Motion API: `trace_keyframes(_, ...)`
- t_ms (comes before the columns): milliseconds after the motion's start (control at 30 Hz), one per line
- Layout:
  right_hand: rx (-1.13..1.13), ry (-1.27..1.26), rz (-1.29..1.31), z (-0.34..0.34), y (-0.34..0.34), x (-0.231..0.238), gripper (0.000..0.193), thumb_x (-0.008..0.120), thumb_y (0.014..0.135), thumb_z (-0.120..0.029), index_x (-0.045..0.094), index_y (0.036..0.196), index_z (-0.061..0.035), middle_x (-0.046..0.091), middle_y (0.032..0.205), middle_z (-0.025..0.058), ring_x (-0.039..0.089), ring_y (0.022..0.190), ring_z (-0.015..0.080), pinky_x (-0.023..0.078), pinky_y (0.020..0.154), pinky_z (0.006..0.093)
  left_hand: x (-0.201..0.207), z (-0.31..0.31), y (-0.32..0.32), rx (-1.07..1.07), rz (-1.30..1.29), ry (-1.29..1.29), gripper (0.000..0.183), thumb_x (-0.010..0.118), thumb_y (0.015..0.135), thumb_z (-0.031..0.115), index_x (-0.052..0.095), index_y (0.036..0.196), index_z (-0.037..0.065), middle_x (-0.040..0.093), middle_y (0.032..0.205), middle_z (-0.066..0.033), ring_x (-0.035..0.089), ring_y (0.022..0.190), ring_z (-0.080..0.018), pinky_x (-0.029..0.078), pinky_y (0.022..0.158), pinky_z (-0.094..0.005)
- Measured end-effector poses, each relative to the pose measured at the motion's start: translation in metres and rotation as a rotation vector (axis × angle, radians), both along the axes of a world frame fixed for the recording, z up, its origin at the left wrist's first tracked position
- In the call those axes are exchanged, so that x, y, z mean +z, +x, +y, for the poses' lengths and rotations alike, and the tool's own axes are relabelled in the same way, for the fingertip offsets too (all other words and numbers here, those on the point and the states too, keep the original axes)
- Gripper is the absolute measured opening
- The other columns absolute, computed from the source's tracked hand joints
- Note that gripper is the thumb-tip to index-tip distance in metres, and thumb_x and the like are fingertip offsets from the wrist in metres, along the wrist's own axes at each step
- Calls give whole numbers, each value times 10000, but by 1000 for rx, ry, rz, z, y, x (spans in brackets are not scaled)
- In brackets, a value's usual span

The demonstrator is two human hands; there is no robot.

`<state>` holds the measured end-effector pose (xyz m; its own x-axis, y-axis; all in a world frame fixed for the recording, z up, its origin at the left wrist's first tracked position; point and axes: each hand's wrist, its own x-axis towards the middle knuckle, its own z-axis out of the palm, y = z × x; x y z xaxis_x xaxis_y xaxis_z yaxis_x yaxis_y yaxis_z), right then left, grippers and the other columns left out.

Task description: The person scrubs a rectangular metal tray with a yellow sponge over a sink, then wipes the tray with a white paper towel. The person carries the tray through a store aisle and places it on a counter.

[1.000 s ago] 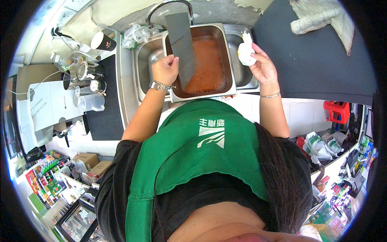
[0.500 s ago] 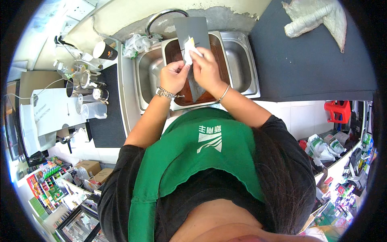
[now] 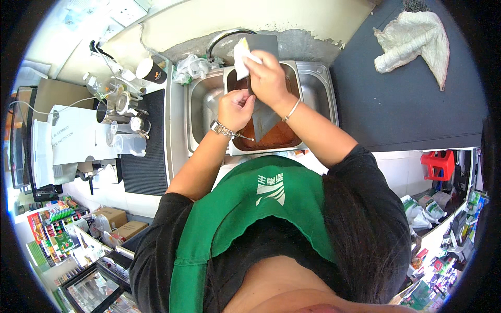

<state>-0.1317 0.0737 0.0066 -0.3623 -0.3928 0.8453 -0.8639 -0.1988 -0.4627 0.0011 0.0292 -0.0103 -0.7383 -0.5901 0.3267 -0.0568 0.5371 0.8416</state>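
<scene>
A flat dark grey panel stands tilted over the middle basin of the sink, whose inside looks rusty brown. My left hand is closed at the panel's left edge, thumb against it. My right hand is closed around a crumpled white cloth or wipe with a yellowish tip. That hand is over the panel's upper part and hides some of it. Whether the white piece touches the panel at this moment I cannot tell.
A curved metal faucet rises behind the sink, plastic bags beside it. Left, a black ribbed mat bears plastic jugs and a paper cup. A greyish-white cloth lies on the dark counter at right.
My right hand and the white piece have shifted up and left relative to the panel, away from my left hand. My left hand stays at the panel's edge. The whole view has shifted slightly.
</scene>
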Motion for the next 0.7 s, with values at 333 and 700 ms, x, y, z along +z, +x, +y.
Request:
trace_keyframes(333, -115, -52, -25, -19, -28, 17, 234, 588, 744, 58, 657, 951, -28, 598, 935, 148, 596, 843, 302, 484, 731, 336, 8, -4, 1, -9, -15, -155, 99, 651, 767, 60, 595, 721, -7, 532, 583, -60, 500, 509, -115, 403, 486, -252)
trace_keyframes(700, -77, 238, -333, -31, -42, -38, 174, 623, 727, -19, 678, 892, -33, 608, 933, 146, 597, 860, 305, 481, 769, 347, -14, -27, -16, 46, -166, 223, 122, 636, 791, 64, 659, 869, -28, 633, 699, -12, 545, 607, -46, 449, 551, -214)
